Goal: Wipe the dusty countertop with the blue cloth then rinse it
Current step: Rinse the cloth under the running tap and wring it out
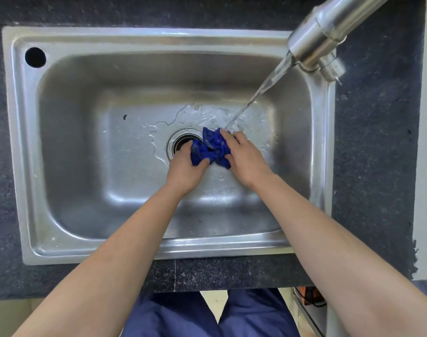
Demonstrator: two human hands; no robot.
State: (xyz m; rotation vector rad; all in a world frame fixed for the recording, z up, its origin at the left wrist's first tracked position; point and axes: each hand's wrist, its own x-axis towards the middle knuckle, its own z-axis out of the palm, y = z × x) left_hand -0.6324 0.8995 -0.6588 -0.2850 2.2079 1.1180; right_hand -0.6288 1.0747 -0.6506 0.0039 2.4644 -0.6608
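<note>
Nearest the person, at six o'clock, runs the front strip of the dark speckled countertop (207, 273), with both bare forearms reaching over it into the steel sink (139, 249). The rinse looks well under way, so the wiping is presumably finished.

Low in the basin, the left hand (183, 170) and the right hand (246, 159) are both closed on the blue cloth (211, 150), bunched into a wet wad between them. The cloth sits just past the middle of the sink, touching the right edge of the drain (183, 143), which lies at about nine o'clock from it.

Further back, at one o'clock, the faucet (324, 37) sends a slanting stream of water (261, 92) down onto the far top corner of the cloth, right by the right hand's fingertips.

To do this well, I'd say the wad needs opening and turning under the stream, since only one corner seems to be catching the flow. Kneading and squeezing over the drain should carry the dust out, and holding the cloth low should limit splashing onto the counter.
</note>
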